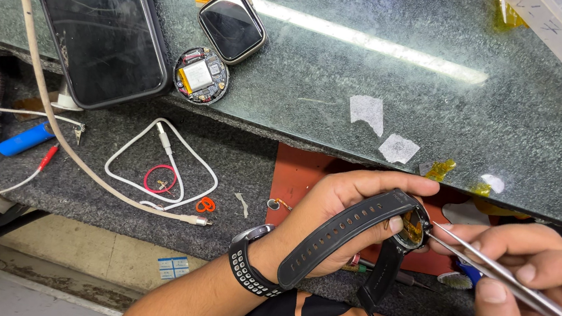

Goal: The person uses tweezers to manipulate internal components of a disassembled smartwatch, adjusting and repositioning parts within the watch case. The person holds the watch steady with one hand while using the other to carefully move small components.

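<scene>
My left hand (339, 216) grips a round smartwatch (411, 227) with a black perforated strap (340, 236); the case is open and a gold inner part shows. My right hand (536, 304) pinches metal tweezers (495, 275), whose tips reach into the open watch case. A black watch (250, 264) sits on my left wrist. Both hands hover at the front of the bench, over a red mat (297, 175).
On the glass counter (527, 122) lie a black tablet (97, 12), a square smartwatch (232, 25) with an orange strap, and an opened round watch module (200, 76). A white coiled cable (159, 169), a blue lighter (25, 138) and bits of tape (383, 129) lie around.
</scene>
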